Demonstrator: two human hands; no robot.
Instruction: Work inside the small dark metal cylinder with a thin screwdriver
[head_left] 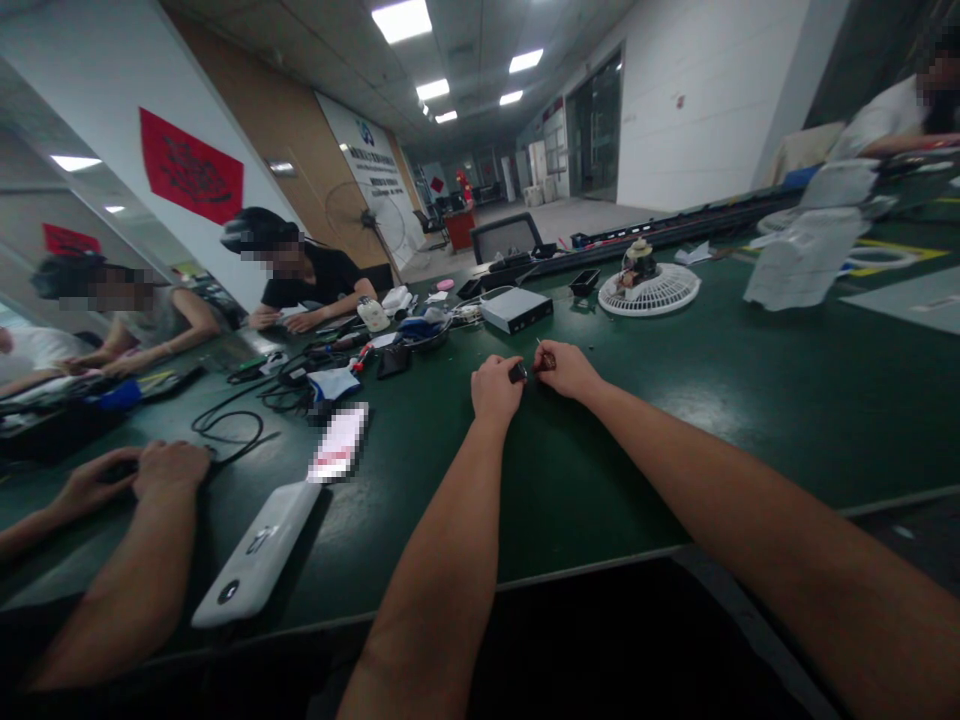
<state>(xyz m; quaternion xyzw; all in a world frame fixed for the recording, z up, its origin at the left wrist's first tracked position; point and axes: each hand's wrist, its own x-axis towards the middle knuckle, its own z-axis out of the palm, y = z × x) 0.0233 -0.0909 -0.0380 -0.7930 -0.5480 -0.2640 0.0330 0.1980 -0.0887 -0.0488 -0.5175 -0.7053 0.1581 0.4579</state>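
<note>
Both of my hands are close together above the green table (600, 480). My left hand (496, 388) is closed around a small black cylindrical piece (518, 372), whose end faces my other hand. Just to the right, my right hand (568, 370) pinches a small brownish piece (548, 361) with a thin tip pointing up; its kind is too small to make out. A narrow gap separates the two pieces. Beyond my hands lies a grey box-shaped device (516, 308).
A white fan grille with a motor (649, 288) and a small black tray (585, 281) lie farther back. White plastic housing (806, 250) stands right. On the left are a white handheld device (259, 555), a lit phone (341, 443), black cables (232, 425) and a co-worker's hands (154, 468).
</note>
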